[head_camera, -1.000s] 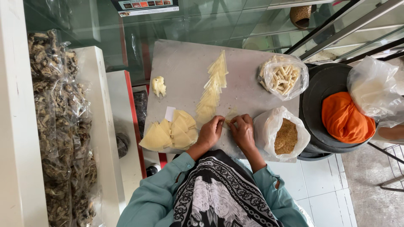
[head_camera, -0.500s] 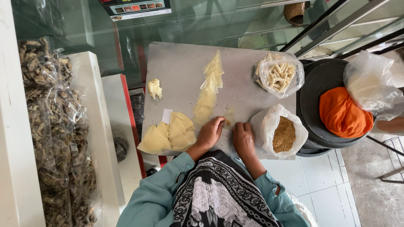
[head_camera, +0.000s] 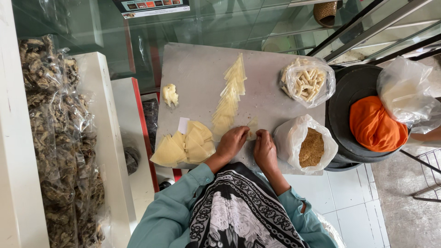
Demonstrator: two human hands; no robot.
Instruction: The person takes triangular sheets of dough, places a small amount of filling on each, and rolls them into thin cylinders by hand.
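Both of my hands rest side by side on a grey work board (head_camera: 197, 73), near its front edge. My left hand (head_camera: 232, 143) and my right hand (head_camera: 265, 149) curl their fingers over one small pale yellow pastry sheet (head_camera: 252, 128), which peeks out beyond the fingertips. A slanted row of overlapping yellow sheets (head_camera: 229, 96) runs away from my left hand. A loose pile of the same sheets (head_camera: 183, 146) lies to its left. An open bag of brown crumbly filling (head_camera: 311, 147) stands just right of my right hand.
A bag of rolled pale sticks (head_camera: 307, 81) sits at the board's far right and a pale lump (head_camera: 170, 94) at its left. A black basin (head_camera: 342, 98) holds an orange cloth (head_camera: 371, 125) and a plastic bag (head_camera: 406, 92). Bags of dried dark material (head_camera: 55, 138) line the left shelf.
My hands stay on the same sheet, with the fingers shifting only slightly. The view has drifted a little.
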